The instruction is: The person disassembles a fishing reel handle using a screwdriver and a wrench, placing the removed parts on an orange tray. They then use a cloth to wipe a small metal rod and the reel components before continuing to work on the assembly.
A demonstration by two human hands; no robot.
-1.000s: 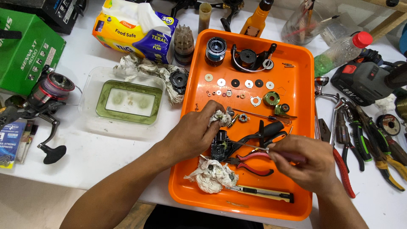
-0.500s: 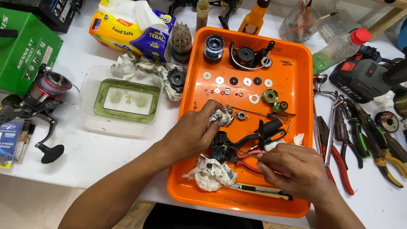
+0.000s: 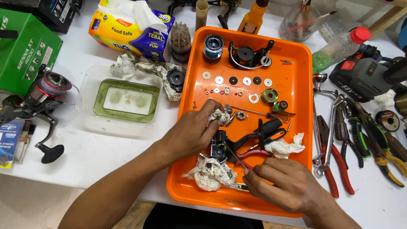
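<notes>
An orange tray [image 3: 296, 127] holds a taken-apart fishing reel. My left hand [image 3: 193, 133] is closed on a crumpled white tissue [image 3: 219, 115] and rests beside the black reel body [image 3: 220, 148]. My right hand [image 3: 284, 184] pinches a thin metal pick [image 3: 235, 157] whose tip reaches the reel body. Black and orange pliers [image 3: 265, 131] lie just right of the body. A dirty tissue wad [image 3: 210, 171] lies at the tray's front and a cleaner tissue piece [image 3: 286, 146] to the right. Small washers and gears [image 3: 237, 80] are laid out in rows at the tray's back.
A clear tub of green liquid [image 3: 123, 99] and a whole spinning reel [image 3: 42, 91] stand left of the tray. Pliers and cutters [image 3: 352, 140], a cordless drill [image 3: 364, 78] and a plastic bottle [image 3: 339, 48] crowd the right. A tissue pack [image 3: 131, 29] and green box [image 3: 23, 51] sit behind.
My right hand has dropped lower toward the tray's front and now points the pick at the reel body. A white tissue piece lies uncovered on the tray's right. My left hand has stayed put.
</notes>
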